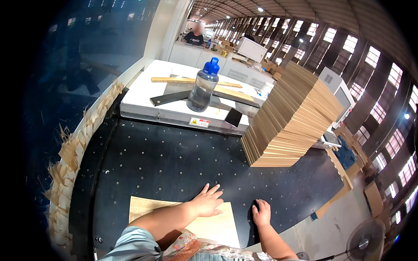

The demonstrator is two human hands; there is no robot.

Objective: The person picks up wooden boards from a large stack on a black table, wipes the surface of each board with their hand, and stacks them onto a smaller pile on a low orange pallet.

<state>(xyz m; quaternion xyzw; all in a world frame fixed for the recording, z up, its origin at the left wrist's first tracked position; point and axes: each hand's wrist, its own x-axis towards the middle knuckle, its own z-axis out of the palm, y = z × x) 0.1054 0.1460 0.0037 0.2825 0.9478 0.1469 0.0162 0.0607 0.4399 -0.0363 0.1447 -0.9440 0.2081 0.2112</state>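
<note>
We see a black table dotted in rows with small silvery spots. At its near edge, a board is pale yellowish beige with wood grain. Toward the right of its far edge, a stack of boards is tan, streaked with thin darker lines. Beyond that edge, near the front of a white ledge, we find a clear bottle with a bright blue lid. Our sleeve is grey-blue.

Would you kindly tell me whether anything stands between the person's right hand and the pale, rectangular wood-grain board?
Nothing visible does: only a strip of black, studded tabletop separates the right hand from the pale board.
</note>
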